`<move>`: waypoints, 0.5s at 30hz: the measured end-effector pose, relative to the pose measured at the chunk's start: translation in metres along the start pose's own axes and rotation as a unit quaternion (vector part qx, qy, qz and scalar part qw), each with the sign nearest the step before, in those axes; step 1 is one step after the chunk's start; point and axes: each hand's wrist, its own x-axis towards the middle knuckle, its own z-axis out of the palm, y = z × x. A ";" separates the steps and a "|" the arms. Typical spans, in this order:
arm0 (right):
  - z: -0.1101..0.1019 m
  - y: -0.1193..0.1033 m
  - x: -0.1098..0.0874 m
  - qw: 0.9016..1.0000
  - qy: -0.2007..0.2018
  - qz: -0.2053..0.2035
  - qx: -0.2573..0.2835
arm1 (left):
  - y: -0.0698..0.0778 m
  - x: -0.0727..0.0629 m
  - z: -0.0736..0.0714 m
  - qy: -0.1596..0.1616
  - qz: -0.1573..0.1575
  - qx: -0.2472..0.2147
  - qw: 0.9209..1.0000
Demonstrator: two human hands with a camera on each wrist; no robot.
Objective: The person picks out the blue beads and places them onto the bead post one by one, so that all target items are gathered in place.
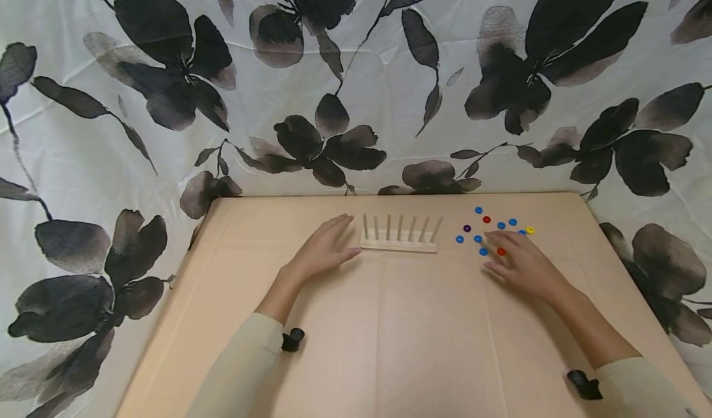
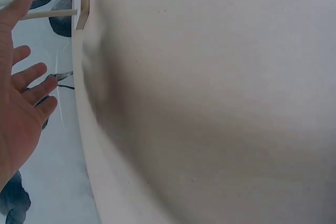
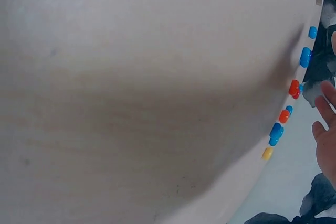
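Observation:
A small wooden rack [image 1: 398, 245] with a row of several upright thin pegs stands at the middle of the far side of the table. My left hand [image 1: 319, 251] is just left of it, fingers extended, thumb tip close to the rack's left end. In the left wrist view the thumb overlaps the pegs [image 2: 50, 13], and nothing lies in the palm. To the right of the rack is a loose scatter of small beads: several blue ones [image 1: 478, 239], red ones [image 1: 486, 219], a purple one [image 1: 467, 228] and a yellow one [image 1: 530, 230]. Over these beads hovers my right hand [image 1: 523, 266], fingers loosely spread.
The light wooden tabletop [image 1: 411, 331] spreads in front of both arms. Behind it and at its sides hangs a white cloth [image 1: 222, 164] with dark flowers. Each sleeve has a black wrist device, such as the one [image 1: 292, 339] on the left.

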 end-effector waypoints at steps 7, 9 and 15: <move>0.004 0.001 0.002 1.000 0.000 0.001 0.012 | -0.001 0.012 0.011 -0.007 0.002 -0.004 1.000; 0.005 0.002 0.004 1.000 -0.001 0.002 0.016 | -0.001 0.015 0.014 -0.004 -0.002 -0.007 1.000; 0.005 0.004 0.008 1.000 -0.005 -0.004 0.027 | -0.001 0.022 0.021 0.005 -0.014 -0.011 1.000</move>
